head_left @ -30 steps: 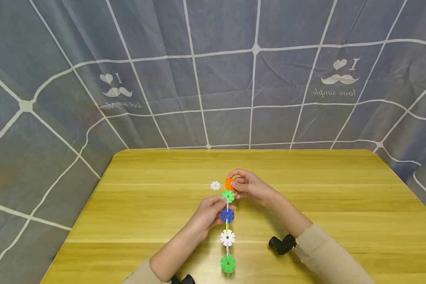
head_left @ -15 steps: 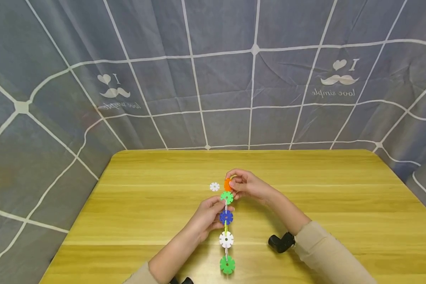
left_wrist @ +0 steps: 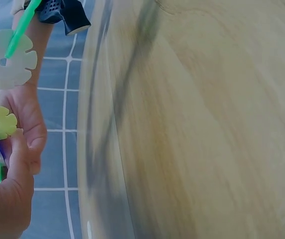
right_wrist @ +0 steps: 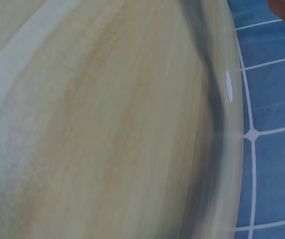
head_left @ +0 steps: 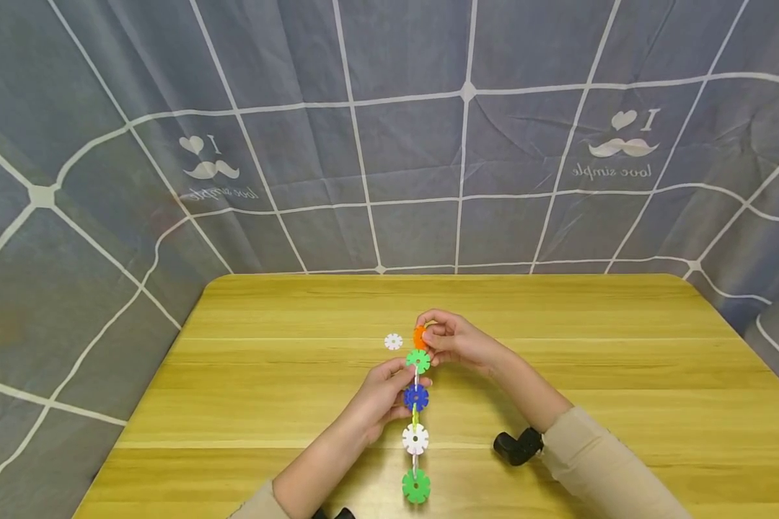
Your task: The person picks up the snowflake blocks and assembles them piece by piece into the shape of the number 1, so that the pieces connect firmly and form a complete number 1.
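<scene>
A chain of interlocked notched plastic discs runs toward the person in the head view. From the far end it has an orange disc [head_left: 419, 336], a green disc [head_left: 418, 361], a blue disc [head_left: 416, 398], a white disc [head_left: 415, 438] and a near green disc [head_left: 416, 486]; edge-on discs link several of them. My left hand [head_left: 384, 395] pinches the chain between the far green and blue discs. My right hand [head_left: 457, 342] pinches the orange disc against the far green one; fingers hide their joint. The left wrist view shows a yellow-green disc [left_wrist: 5, 122] beside the left fingers.
One loose white disc [head_left: 393, 342] lies on the wooden table [head_left: 266, 389], left of the orange one. A black wrist camera [head_left: 518, 447] sits at the right cuff. Behind the table's far edge hangs a grey curtain [head_left: 415, 231] with white lines.
</scene>
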Tool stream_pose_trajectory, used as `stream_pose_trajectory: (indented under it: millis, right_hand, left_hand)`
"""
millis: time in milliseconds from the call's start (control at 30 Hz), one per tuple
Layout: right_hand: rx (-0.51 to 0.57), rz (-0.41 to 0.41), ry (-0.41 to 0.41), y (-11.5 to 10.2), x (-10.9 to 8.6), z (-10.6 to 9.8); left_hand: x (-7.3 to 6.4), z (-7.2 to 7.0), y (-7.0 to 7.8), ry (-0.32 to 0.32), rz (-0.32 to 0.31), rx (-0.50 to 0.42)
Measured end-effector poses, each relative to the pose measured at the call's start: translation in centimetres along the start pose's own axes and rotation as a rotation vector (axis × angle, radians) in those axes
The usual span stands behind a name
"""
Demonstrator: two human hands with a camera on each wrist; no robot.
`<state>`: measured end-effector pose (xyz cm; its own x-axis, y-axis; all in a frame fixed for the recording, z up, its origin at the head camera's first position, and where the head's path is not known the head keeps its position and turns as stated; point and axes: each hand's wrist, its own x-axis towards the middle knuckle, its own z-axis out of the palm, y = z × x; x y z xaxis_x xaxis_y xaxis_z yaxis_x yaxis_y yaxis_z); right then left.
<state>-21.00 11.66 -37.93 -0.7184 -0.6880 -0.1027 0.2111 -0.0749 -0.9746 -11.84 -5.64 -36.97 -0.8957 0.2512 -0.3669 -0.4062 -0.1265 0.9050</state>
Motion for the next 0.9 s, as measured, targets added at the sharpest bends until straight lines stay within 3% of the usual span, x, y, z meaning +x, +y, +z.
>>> stream_pose_trajectory:
  millis: [533,900]
  right_hand:
    - [0.060,-0.036,-0.069,0.20,-0.56,-0.32]
    - [0.003,-0.036,-0.085,0.45,-0.53,-0.44]
  left_hand:
    - [-0.35,0.35,0.16,-0.023,0.001,-0.002]
    - [-0.19,0.40,0.11,-0.023,0.005,0.003]
